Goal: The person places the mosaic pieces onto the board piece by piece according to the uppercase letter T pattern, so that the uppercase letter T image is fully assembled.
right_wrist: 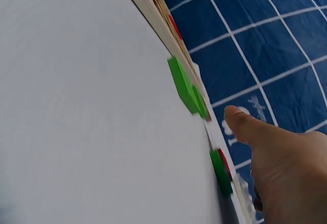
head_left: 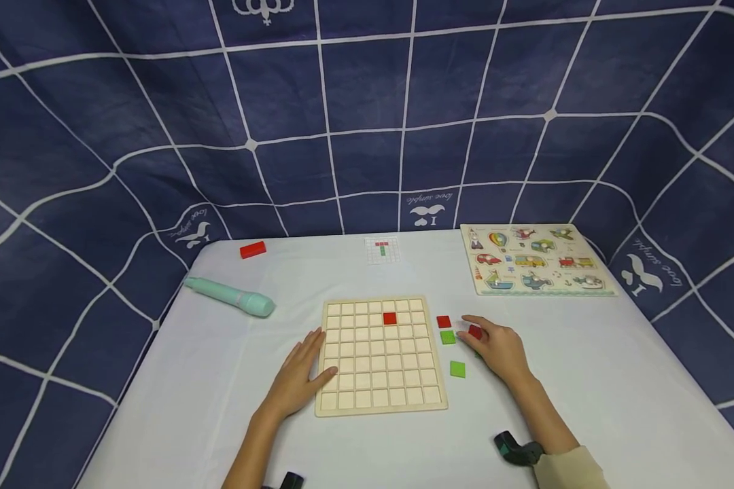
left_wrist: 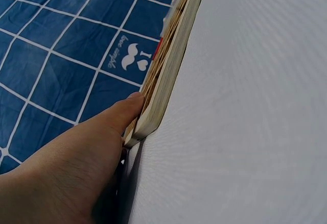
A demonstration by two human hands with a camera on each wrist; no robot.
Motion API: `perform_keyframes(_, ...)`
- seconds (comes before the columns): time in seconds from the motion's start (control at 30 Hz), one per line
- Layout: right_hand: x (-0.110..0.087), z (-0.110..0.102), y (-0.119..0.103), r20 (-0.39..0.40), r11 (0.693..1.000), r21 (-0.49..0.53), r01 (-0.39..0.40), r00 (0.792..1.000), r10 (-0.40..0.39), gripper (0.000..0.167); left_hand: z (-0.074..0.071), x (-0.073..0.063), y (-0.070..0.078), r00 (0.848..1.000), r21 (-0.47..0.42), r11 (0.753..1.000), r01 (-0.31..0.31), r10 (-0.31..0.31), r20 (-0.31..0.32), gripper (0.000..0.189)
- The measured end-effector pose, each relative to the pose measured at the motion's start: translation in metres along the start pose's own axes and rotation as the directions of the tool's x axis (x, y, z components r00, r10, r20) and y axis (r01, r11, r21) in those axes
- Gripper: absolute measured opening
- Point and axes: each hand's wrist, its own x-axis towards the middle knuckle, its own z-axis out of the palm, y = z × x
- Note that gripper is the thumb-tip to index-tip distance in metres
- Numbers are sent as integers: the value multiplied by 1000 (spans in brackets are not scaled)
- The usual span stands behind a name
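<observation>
A square wooden grid board (head_left: 380, 410) lies on the white table with one red tile (head_left: 389, 318) in an upper cell. My left hand (head_left: 295, 382) rests along the board's left edge, fingers straight and thumb on the rim. In the left wrist view the thumb (left_wrist: 125, 113) presses the board's corner. To the right of the board, my right hand (head_left: 500, 348) hovers around another red tile (head_left: 475, 331), thumb and fingers spread apart. A green tile (right_wrist: 220, 173), mostly hidden by this hand in the head view, lies close by. The right thumb (right_wrist: 242, 123) is clear of the tiles.
Between board and right hand lie a red tile (head_left: 443, 321) and two green tiles (head_left: 448, 337). A small pattern card (head_left: 393, 255) is at the back, a picture puzzle board (head_left: 529, 261) at the back right. Leftward are a teal microphone-shaped object (head_left: 232, 297) and a red block (head_left: 253, 250).
</observation>
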Motion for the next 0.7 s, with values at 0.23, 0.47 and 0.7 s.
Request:
perform_keyframes(0.23,-11,-15,14,-19,997,-53,-53,998,52,38,-1,0,0,1000,-2,1000,1,-1,-2,75)
perform_keyframes(0.47,-13,-18,16,-25,998,-54,-40,999,39,39,-2,-1,2,1000,-13,1000,5,-5,0,74)
perform_keyframes(0.7,-14,-18,15,-3,996,-55,-65,998,65,41,-3,-1,3,1000,-31,999,8,-8,1,74)
